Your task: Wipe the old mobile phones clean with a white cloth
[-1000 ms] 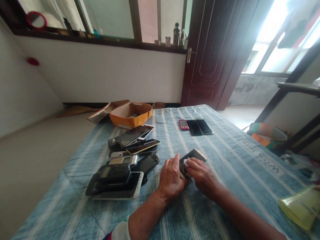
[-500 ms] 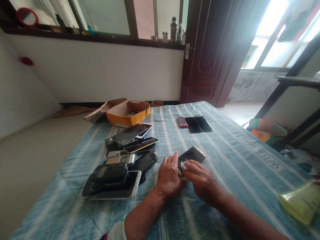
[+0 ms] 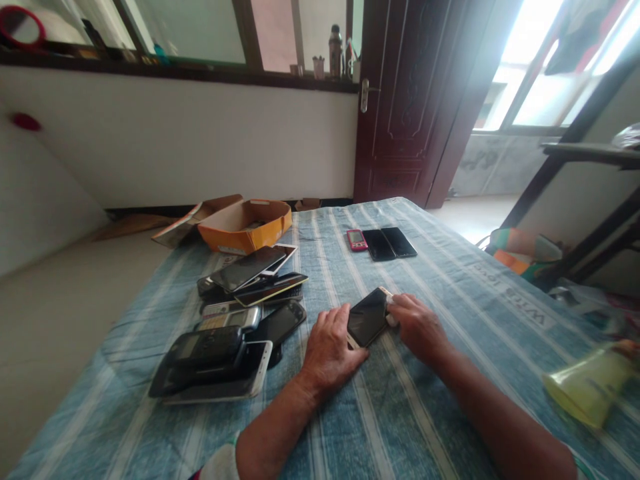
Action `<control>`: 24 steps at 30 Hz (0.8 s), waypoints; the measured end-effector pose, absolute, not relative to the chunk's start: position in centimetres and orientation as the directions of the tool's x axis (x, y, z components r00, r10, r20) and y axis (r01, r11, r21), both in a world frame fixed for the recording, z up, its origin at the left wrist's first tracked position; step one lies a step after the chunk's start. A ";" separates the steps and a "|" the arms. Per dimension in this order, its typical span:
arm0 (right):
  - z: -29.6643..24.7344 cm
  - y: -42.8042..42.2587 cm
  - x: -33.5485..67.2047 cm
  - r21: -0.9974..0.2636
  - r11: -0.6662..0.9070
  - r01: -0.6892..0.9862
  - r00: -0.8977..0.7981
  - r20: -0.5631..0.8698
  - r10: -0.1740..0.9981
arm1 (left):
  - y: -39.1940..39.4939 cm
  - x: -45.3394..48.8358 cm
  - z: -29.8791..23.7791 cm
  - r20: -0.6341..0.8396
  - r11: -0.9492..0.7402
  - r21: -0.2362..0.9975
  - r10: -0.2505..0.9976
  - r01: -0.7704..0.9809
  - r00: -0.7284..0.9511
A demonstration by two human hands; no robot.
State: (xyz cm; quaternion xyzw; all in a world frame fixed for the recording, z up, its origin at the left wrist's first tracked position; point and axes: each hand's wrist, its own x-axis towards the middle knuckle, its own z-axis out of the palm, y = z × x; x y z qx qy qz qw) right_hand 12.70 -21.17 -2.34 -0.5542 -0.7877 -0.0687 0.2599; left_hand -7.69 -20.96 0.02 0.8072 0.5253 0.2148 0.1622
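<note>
A dark-screened smartphone with a gold rim point(image 3: 368, 317) lies tilted on the blue striped cloth point(image 3: 350, 413). My left hand point(image 3: 330, 348) rests flat beside its near-left edge, fingers curled against it and steadying it. My right hand point(image 3: 418, 327) is at the phone's far right corner, fingers pinched on a small white wad point(image 3: 391, 313) pressed to the phone's edge.
A heap of several old phones point(image 3: 235, 320) lies to the left. An open orange box point(image 3: 245, 225) stands behind it. A red phone point(image 3: 357, 239) and two black phones point(image 3: 389, 243) sit in a row farther back. A yellow-green plastic object point(image 3: 585, 387) lies at the right.
My right hand slid with the white wad from the phone's near end to its far right corner, uncovering the screen. The view shifted slightly.
</note>
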 end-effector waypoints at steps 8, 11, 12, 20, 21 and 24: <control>-2.4 -20.4 14.1 -0.274 0.407 0.871 -0.114 0.694 0.711 | -20.7 -7.8 -0.2 0.216 -0.439 0.452 0.899 0.777 0.382; -1.6 -21.6 11.8 -0.254 0.617 0.745 -0.258 0.744 0.617 | -20.5 -8.0 -0.4 0.223 -0.460 0.420 0.888 0.782 0.402; -1.3 -22.1 10.9 -0.248 0.672 0.698 -0.306 0.745 0.592 | -20.5 -8.1 -0.4 0.227 -0.468 0.408 0.884 0.784 0.409; -1.5 -24.0 7.6 -0.225 0.703 0.674 -0.476 0.596 0.647 | -20.4 -8.2 -0.3 0.241 -0.500 0.352 0.865 0.791 0.439; -1.6 -23.7 8.0 -0.215 0.683 0.698 -0.463 0.591 0.660 | -20.4 -8.1 -0.2 0.243 -0.498 0.356 0.866 0.791 0.436; -2.0 -22.7 9.4 -0.202 0.602 0.772 -0.409 0.568 0.714 | -20.5 -8.0 0.2 0.241 -0.505 0.366 0.863 0.782 0.444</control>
